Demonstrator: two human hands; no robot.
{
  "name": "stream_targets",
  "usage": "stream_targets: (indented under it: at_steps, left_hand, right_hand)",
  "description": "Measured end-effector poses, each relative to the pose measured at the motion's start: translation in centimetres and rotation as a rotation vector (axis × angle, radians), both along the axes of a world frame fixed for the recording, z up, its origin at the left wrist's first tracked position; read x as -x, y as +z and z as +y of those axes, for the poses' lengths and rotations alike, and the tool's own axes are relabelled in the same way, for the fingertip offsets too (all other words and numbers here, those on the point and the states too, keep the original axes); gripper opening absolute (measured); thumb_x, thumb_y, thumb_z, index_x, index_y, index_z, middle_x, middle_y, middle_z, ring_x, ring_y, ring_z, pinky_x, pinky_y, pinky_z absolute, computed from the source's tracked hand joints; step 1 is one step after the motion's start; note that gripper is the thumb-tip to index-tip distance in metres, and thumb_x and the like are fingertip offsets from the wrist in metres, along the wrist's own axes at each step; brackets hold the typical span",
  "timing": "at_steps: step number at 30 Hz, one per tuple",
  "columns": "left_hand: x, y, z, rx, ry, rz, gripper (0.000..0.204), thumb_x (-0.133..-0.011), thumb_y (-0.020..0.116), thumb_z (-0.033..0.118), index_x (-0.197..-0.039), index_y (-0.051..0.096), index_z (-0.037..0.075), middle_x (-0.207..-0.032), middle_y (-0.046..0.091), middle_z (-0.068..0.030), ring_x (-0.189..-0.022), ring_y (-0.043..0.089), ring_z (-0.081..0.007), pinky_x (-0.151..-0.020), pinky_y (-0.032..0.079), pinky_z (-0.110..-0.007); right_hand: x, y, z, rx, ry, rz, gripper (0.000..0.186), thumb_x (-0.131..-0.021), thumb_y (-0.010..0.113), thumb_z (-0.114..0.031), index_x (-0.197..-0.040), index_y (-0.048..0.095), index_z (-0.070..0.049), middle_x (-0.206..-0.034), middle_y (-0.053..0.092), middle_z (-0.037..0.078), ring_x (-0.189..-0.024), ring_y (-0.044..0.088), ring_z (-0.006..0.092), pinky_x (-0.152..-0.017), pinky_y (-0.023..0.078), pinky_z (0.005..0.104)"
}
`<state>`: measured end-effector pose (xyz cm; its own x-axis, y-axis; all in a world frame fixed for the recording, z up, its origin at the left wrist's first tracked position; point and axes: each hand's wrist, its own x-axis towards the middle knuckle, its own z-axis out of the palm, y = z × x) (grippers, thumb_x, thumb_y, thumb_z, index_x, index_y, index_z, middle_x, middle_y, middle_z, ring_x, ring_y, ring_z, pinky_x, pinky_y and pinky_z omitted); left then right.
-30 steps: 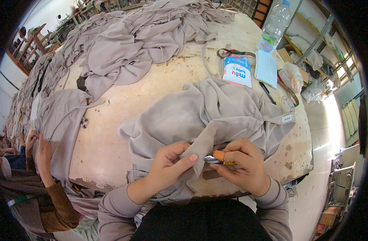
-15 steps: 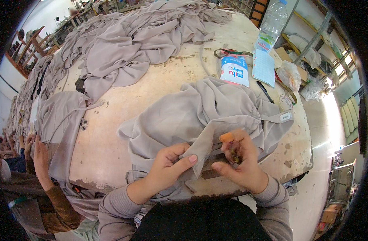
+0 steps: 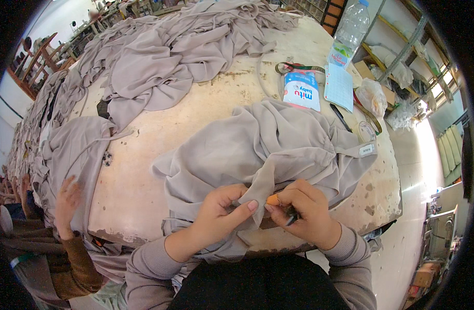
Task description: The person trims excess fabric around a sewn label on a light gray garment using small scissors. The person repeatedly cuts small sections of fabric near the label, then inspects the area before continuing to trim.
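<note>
A beige garment [image 3: 278, 147] lies spread on the worn cream table [image 3: 159, 170] in front of me. My left hand [image 3: 221, 214] pinches a raised fold of its fabric between thumb and fingers. My right hand [image 3: 307, 212] is closed around a small tool with an orange handle [image 3: 273, 199] and a dark tip, held against the same fold. Both hands meet at the near edge of the garment.
A large heap of the same beige garments [image 3: 159, 62] covers the far and left table. At the far right sit a white-and-blue packet [image 3: 301, 90], a notepad [image 3: 339, 87], a pen, a clear water bottle [image 3: 349, 31] and a plastic bag. Another person's hand [image 3: 66, 199] rests on fabric at the left.
My right hand has turned the orange-handled tool and brought it up against the fold. My left hand has shifted its pinch on the fabric. The other person's hand stays at the left.
</note>
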<state>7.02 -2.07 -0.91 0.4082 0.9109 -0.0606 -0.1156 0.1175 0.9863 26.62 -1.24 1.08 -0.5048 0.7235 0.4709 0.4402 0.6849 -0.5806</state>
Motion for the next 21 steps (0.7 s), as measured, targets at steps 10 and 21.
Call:
stream_targets:
  at_steps: [10,21]
  left_hand:
    - [0.0,-0.5,0.0,-0.011,0.018,-0.03,0.014,-0.085,0.057,0.014,-0.088,0.06,0.0,-0.084,0.062,-0.0037,-0.079,0.053,-0.0088,-0.071,0.042,-0.024]
    - [0.8,-0.5,0.2,0.24,-0.066,-0.298,0.029,-0.088,0.051,0.014,-0.108,0.055,-0.006,-0.097,0.062,-0.0061,-0.086,0.055,-0.0083,-0.076,0.043,-0.022]
  right_hand:
    - [-1.6,1.6,0.0,0.924,0.24,0.585,0.012,-0.087,0.053,-0.013,-0.093,0.046,-0.004,-0.085,0.046,-0.003,-0.078,0.043,0.0062,-0.069,0.038,0.0234]
    - [-0.9,0.7,0.4,0.002,0.024,0.118,0.027,-0.063,0.078,-0.012,-0.078,0.056,-0.008,-0.079,0.052,0.006,-0.065,0.052,0.0196,-0.053,0.043,0.0287]
